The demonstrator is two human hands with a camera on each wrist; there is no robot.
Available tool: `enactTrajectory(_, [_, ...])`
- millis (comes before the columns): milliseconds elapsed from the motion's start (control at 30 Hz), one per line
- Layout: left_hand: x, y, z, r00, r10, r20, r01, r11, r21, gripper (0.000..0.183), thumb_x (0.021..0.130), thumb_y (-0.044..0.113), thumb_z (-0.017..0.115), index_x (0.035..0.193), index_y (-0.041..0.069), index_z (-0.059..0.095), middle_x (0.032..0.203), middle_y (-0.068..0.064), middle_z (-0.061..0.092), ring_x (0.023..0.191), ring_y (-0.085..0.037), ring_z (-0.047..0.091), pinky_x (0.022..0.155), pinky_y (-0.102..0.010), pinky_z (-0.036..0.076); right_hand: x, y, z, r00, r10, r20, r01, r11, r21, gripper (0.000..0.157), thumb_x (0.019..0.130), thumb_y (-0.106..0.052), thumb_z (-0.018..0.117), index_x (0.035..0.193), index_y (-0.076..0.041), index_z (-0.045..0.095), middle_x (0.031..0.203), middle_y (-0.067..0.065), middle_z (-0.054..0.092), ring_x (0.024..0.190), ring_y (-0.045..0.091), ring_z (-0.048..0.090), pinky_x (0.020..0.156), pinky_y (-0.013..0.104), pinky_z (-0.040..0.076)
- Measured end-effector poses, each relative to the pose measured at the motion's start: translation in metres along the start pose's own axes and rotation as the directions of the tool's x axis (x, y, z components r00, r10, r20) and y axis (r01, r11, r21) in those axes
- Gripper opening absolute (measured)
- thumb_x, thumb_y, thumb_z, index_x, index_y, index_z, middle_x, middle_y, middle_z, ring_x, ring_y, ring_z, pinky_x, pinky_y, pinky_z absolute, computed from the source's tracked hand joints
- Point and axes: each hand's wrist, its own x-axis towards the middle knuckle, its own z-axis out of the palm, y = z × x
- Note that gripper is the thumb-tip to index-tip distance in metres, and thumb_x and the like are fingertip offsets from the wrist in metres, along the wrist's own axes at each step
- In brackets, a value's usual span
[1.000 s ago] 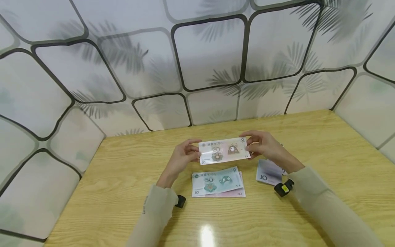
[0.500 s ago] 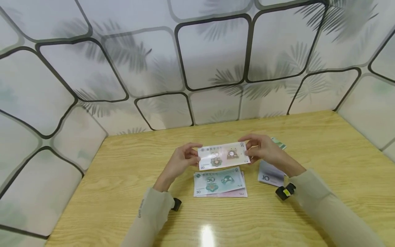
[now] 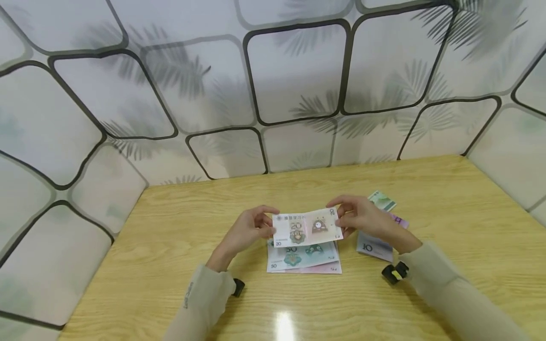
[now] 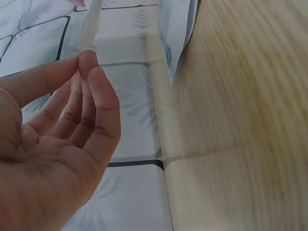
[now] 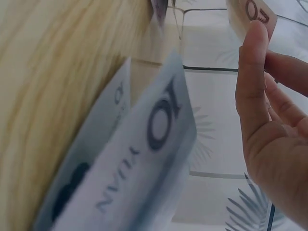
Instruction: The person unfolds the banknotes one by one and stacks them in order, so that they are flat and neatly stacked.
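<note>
A pale play banknote marked 20 (image 3: 307,228) is stretched between both hands, raised above the table. My left hand (image 3: 246,227) pinches its left end between thumb and fingers; in the left wrist view, the left hand (image 4: 72,115) shows the fingertips meeting on the note's edge. At the other end my right hand (image 3: 360,217) pinches it the same way, and the right wrist view shows the right thumb (image 5: 254,53) against the printed corner. Beneath, the teal 50 note (image 3: 290,260) lies over a pink note (image 3: 330,268), its upper part hidden by the 20 note.
Under the right forearm lies a bluish 10 note (image 3: 373,247), large and bent upward in the right wrist view. A purple note (image 3: 400,220) and a green note (image 3: 382,201) lie behind it. Patterned cloth walls (image 3: 298,147) border the wooden table (image 3: 179,265).
Both hands have lowered the 20 note toward me, so it now overlaps the 50 note. The green and purple notes have come into sight beside the right forearm.
</note>
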Motion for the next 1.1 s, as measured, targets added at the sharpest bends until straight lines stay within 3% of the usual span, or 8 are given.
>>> enactTrajectory(233, [-0.005, -0.001, -0.001, 0.999, -0.01, 0.034, 0.009, 1.0, 0.025, 0.039, 0.092, -0.01, 0.064, 0.13, -0.01, 0.058, 0.092, -0.013, 0.064, 0.077, -0.015, 0.059, 0.073, -0.033, 0.058, 0.0, 0.002, 0.005, 0.998, -0.009, 0.066, 0.009, 1.0, -0.002, 0.043, 0.092, 0.011, 0.062, 0.131, 0.019, 0.047, 0.087, 0.013, 0.057, 0.064, 0.018, 0.066, 0.062, 0.043, 0.062])
enactTrajectory(500, [-0.01, -0.004, -0.001, 0.998, -0.023, 0.064, 0.018, 0.997, 0.078, 0.039, 0.091, -0.01, 0.065, 0.129, -0.01, 0.058, 0.092, -0.013, 0.064, 0.075, -0.015, 0.055, 0.06, -0.02, 0.042, 0.001, 0.002, 0.012, 0.995, 0.001, 0.099, 0.008, 0.996, -0.086, 0.041, 0.089, 0.013, 0.061, 0.128, 0.018, 0.051, 0.082, 0.009, 0.062, 0.065, 0.02, 0.066, 0.059, 0.038, 0.062])
enactTrajectory(733, [-0.013, -0.003, 0.0, 0.996, -0.028, 0.086, 0.018, 0.993, 0.115, 0.036, 0.09, -0.011, 0.067, 0.125, -0.01, 0.061, 0.089, -0.011, 0.064, 0.075, -0.015, 0.056, 0.06, -0.021, 0.043, 0.001, 0.004, 0.017, 0.991, 0.006, 0.131, 0.009, 0.993, -0.12, 0.037, 0.088, 0.015, 0.061, 0.123, 0.018, 0.053, 0.076, 0.007, 0.061, 0.059, 0.018, 0.064, 0.055, 0.035, 0.06])
enactTrajectory(1100, [-0.014, -0.004, 0.001, 0.994, -0.059, 0.092, 0.034, 0.968, 0.247, 0.029, 0.089, -0.008, 0.071, 0.117, -0.005, 0.066, 0.086, -0.006, 0.062, 0.075, -0.014, 0.056, 0.063, -0.023, 0.048, 0.001, 0.005, 0.021, 0.98, -0.056, 0.191, 0.104, 0.962, -0.251, 0.028, 0.087, 0.014, 0.063, 0.115, 0.012, 0.06, 0.074, 0.0, 0.061, 0.056, 0.011, 0.058, 0.049, 0.026, 0.052])
